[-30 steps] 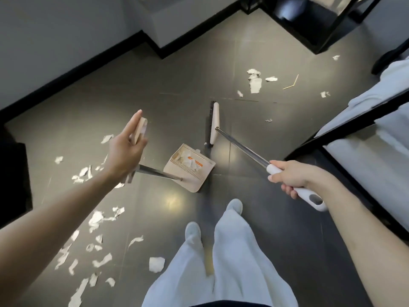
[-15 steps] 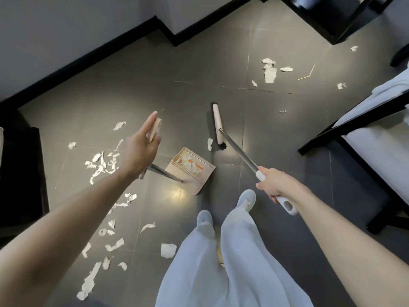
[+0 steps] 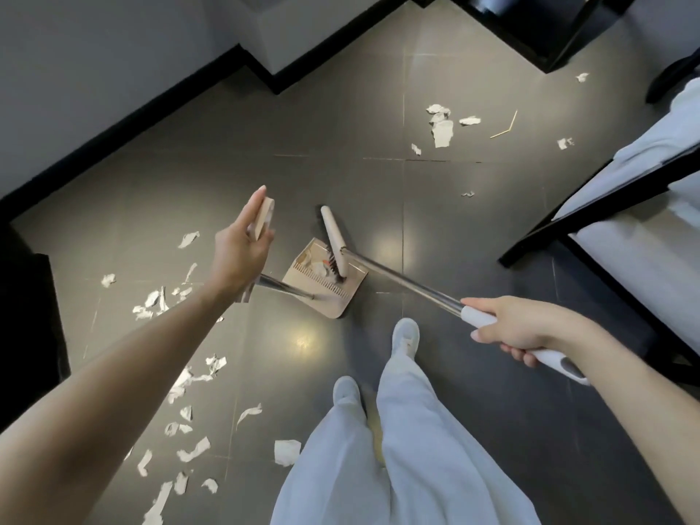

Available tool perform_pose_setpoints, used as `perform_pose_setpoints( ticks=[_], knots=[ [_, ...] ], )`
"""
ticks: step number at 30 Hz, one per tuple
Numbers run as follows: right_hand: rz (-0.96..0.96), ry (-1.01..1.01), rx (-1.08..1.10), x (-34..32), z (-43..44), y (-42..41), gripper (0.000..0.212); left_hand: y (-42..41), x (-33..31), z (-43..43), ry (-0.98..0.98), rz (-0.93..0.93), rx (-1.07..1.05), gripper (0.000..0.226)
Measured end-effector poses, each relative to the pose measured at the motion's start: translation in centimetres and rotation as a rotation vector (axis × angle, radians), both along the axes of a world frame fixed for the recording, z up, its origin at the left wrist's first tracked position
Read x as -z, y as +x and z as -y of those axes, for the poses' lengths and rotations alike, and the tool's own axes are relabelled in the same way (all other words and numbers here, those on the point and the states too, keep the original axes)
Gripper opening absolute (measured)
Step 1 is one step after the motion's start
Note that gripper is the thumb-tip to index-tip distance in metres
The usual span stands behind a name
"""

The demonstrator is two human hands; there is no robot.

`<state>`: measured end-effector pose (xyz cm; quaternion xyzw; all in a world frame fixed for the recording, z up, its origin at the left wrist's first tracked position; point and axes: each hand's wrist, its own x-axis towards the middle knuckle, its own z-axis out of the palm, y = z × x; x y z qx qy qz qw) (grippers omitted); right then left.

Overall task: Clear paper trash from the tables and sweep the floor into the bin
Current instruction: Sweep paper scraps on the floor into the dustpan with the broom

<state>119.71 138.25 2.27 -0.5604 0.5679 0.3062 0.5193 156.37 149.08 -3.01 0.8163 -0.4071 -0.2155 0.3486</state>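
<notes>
A beige dustpan (image 3: 328,293) rests on the dark tiled floor in front of my feet, with paper scraps inside it. My left hand (image 3: 242,248) holds the beige grip at the top of its metal handle. My right hand (image 3: 507,329) grips the white handle of a broom; its steel shaft runs up-left to the beige broom head (image 3: 333,238), whose bristles lie over the pan's mouth. Torn white paper (image 3: 182,377) litters the floor at the left. More paper scraps (image 3: 441,125) lie at the upper right.
A thin wooden stick (image 3: 505,125) lies beyond the far scraps. A black-framed piece of furniture with white cushions (image 3: 621,206) stands at the right, dark furniture (image 3: 26,320) at the left edge. A white wall with black skirting (image 3: 125,119) runs along the back.
The broom head swept toward me and now lies over the dustpan's mouth. The loose scrap that lay beside it has gone into the pan. My left hand keeps the pan in place.
</notes>
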Motion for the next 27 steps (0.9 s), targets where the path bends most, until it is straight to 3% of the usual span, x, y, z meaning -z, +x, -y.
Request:
perform_pose_setpoints(
  ticks=[9, 16, 23, 27],
  knots=[
    [0.043, -0.174, 0.267, -0.1, 13.8, -4.4, 0.064, -3.0, -0.7, 18.1, -0.053, -0.051, 0.088, 0.063],
    [-0.103, -0.291, 0.350, 0.6, 23.6, -6.0, 0.064, -5.7, -1.0, 31.0, -0.035, -0.061, 0.206, 0.062],
    [-0.333, -0.289, 0.095, 2.2, 29.7, -4.7, 0.048, -7.1, 0.3, 41.6, -0.001, 0.001, 0.413, 0.063],
    [-0.263, -0.244, 0.152, 3.8, 30.5, -2.1, 0.051, -7.1, 0.6, 48.0, 0.066, 0.055, 0.533, 0.063]
  ],
)
